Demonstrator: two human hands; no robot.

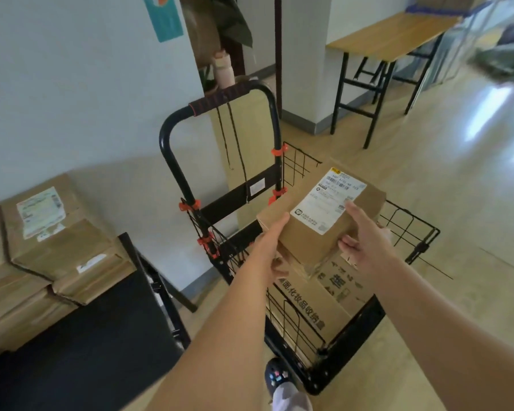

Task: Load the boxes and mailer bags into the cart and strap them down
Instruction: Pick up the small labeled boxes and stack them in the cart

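I hold a small brown cardboard box (306,232) with a white shipping label over the black wire cart (410,229). My left hand (269,247) grips its near left edge, thumb on top. My right hand (365,235) grips its right side, a finger lying on the label. Below it in the cart lies a larger brown box (315,298) printed with black characters. Black elastic cords (235,137) hang from the cart's tall handle (220,102). Several brown paper-wrapped parcels (51,247) sit stacked at the left on a black table (86,345).
A white wall stands behind the cart. A wooden table with black legs (392,37) is at the back right, with open tan floor to the right of the cart. My shoe (279,378) is beside the cart's near corner.
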